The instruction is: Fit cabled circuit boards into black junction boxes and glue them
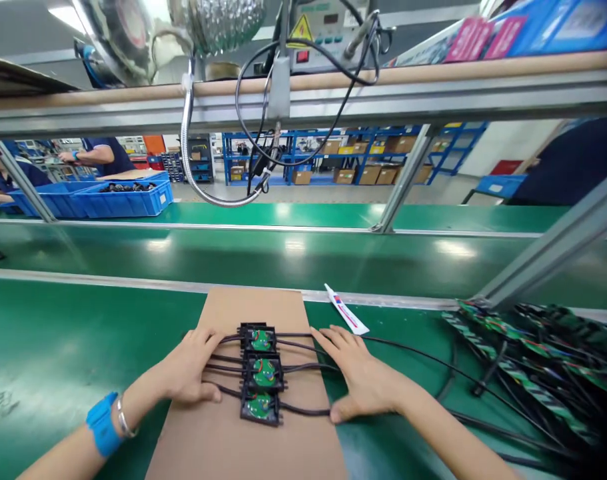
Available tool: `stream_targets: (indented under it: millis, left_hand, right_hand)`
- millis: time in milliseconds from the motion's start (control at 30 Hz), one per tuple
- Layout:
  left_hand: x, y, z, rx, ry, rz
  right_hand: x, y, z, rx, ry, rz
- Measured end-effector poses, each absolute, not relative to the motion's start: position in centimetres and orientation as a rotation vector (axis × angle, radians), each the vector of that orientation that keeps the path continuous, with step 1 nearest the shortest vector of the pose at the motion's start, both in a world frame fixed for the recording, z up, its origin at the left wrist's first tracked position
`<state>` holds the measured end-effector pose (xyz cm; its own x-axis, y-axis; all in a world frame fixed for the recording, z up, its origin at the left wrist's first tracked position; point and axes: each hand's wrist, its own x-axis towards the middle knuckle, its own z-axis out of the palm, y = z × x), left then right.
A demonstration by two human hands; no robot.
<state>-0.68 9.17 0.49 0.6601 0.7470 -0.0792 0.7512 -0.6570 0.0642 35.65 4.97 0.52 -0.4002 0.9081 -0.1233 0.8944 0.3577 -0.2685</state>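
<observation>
Three small black housings, each with a round green circuit board (pixel 261 370), lie in a column on a brown cardboard sheet (pixel 243 440). Black cables (pixel 303 408) run out of both sides of them. My left hand (pixel 190 370) lies flat on the cables to the left of the housings, fingers stretched out, with a blue wristband on that arm. On the right, my right hand (pixel 360 380) rests flat with its fingers spread over the cables and its thumb against the lowest one.
A white glue tube (pixel 346 310) lies just beyond my right hand on the green bench (pixel 58 347). A heap of green circuit boards with cables (pixel 528 360) fills the right. A conveyor belt (pixel 283 257) runs behind. Blue bins (pixel 123 197) and other people sit far left.
</observation>
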Motion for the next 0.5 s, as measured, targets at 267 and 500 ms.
stream_targets:
  millis: [267, 500]
  left_hand:
    - [-2.5, 11.2, -0.6, 2.757, 1.413, -0.207]
    - [-4.5, 25.1, 3.4, 2.73, 1.668, -0.143]
  right_hand:
    - [41.1, 3.7, -0.6, -1.874, -2.585, 0.095]
    - [49.5, 18.0, 8.2, -1.842, -2.024, -0.422]
